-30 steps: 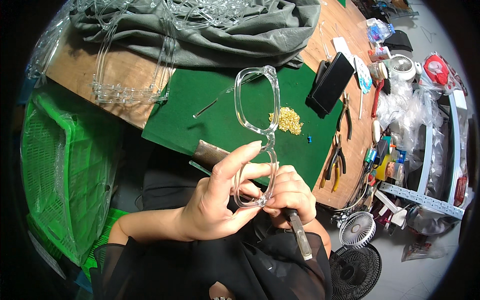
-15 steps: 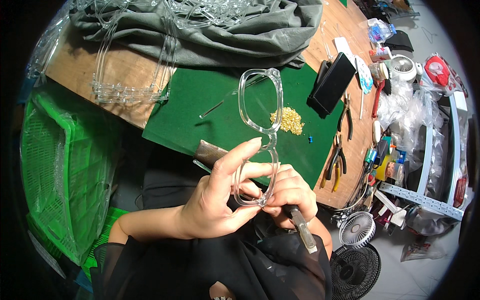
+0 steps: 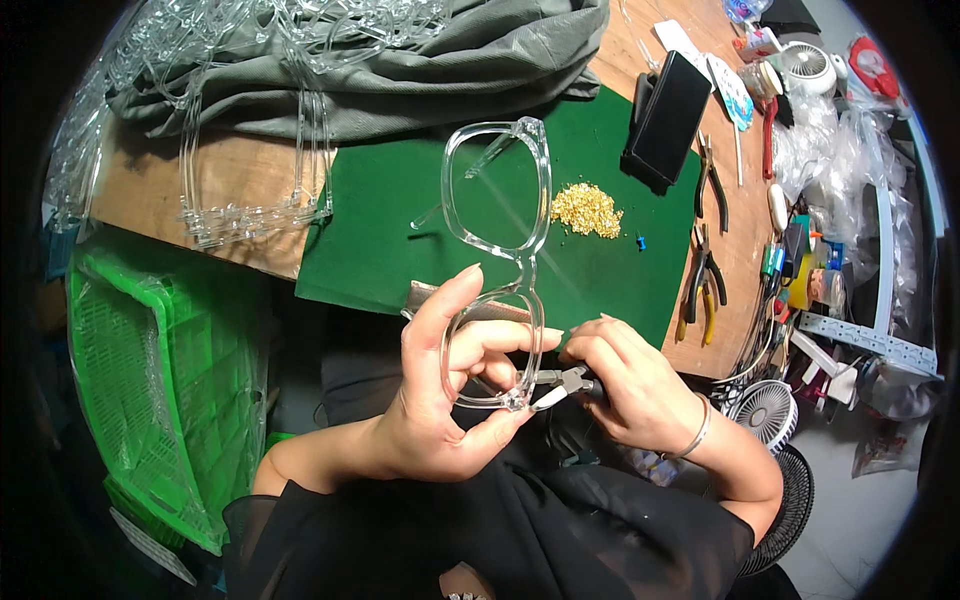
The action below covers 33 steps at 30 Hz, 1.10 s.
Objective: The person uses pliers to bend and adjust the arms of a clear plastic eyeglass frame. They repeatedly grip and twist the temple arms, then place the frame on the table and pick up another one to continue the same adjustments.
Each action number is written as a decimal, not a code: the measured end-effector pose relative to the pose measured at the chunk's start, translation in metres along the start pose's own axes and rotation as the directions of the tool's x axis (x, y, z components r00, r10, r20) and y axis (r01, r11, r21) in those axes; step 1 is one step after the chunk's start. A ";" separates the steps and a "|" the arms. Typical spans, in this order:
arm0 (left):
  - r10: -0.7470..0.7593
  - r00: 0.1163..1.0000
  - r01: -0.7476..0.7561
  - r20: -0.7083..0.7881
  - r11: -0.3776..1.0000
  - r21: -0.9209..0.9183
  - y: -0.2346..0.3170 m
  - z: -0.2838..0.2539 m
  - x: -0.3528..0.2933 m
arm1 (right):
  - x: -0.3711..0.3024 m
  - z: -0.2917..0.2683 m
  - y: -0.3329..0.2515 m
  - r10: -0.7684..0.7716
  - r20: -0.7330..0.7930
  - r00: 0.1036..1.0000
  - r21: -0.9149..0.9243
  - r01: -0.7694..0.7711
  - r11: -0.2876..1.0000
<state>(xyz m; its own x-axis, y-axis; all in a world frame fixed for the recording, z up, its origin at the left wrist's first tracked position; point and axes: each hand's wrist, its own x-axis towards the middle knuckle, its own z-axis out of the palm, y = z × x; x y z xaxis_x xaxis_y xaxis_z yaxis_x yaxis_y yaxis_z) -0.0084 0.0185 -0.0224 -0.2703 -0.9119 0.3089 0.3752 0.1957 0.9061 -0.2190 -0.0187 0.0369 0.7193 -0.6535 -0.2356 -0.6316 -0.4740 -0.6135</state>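
My left hand (image 3: 425,400) pinches a clear plastic eyeglass frame (image 3: 523,271) by its lower corner, fingers reaching behind the lower lens opening. The frame stands on end, one lens opening above the other, its temples stretching away behind. My right hand (image 3: 640,385) is closed around pliers (image 3: 572,381), whose handles are mostly hidden in the palm. Their metal jaws lie against or right beside the hinge corner at my left fingertips; whether they grip a part there cannot be made out. A pile of small gold-coloured pieces (image 3: 588,211) lies on the green mat (image 3: 380,220) beyond.
Several clear frames (image 3: 255,225) stand stacked at the left, below a grey cloth (image 3: 400,85) with more frames on it. A black phone (image 3: 668,120) and two pliers (image 3: 712,190) lie at the right. Green crates (image 3: 200,380) stand at the lower left; a small blue piece (image 3: 641,243) sits by the pile.
My right hand has let go of the frame's corner and moved right. The pliers have swung round, from pointing down and away to having their jaws at the frame's hinge corner.
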 end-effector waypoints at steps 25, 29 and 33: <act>0.231 0.968 -0.251 0.097 0.882 0.398 -0.004 0.007 -0.003 | 0.008 0.014 0.003 -0.208 -0.151 0.966 -0.389 0.135 0.911; 0.147 0.983 -0.183 0.111 0.858 0.481 0.005 0.008 -0.002 | 0.007 0.014 0.004 -0.204 -0.159 0.966 -0.413 0.122 0.903; 0.280 0.958 -0.271 0.058 0.827 0.493 -0.005 0.013 -0.003 | 0.008 0.016 0.006 -0.229 -0.180 0.957 -0.461 0.124 0.879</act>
<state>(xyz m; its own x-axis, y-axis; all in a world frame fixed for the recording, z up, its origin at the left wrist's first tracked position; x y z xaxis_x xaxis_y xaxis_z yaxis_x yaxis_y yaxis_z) -0.0213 0.0253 -0.0245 -0.2052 -0.7983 0.5662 -0.0537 0.5868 0.8079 -0.2123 -0.0173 0.0191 0.7807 -0.6229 0.0503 -0.5995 -0.7693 -0.2210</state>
